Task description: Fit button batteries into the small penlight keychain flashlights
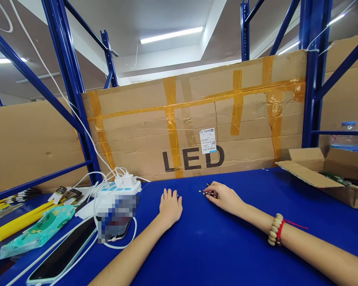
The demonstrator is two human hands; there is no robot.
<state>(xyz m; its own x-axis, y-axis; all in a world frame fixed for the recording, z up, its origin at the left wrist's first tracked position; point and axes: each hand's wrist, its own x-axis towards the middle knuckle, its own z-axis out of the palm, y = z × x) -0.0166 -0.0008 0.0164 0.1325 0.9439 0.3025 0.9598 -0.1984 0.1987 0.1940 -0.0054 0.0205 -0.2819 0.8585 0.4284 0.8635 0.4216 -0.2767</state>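
My left hand (170, 206) lies palm down on the blue tabletop (193, 246), its fingers stretched out and slightly apart. Tiny dark and shiny specks peek out beside its fingertips; what lies under the fingers is hidden. To the right, my right hand (225, 196) is closed in a pinch on small black pieces (214, 194), with some light or shiny spots among them. They are too small to name exactly. Just left of those fingers, a small round silvery piece (199, 191) rests on the tabletop. A beaded bracelet and a red cord circle the right wrist.
On the left are a white power strip (119, 187) with plugs and cables, a phone (65, 250), a green packet (38, 230) and yellow rods (24, 220). An open cardboard box (343, 190) stands at right. A taped cardboard panel (137, 139) closes off the back between blue posts.
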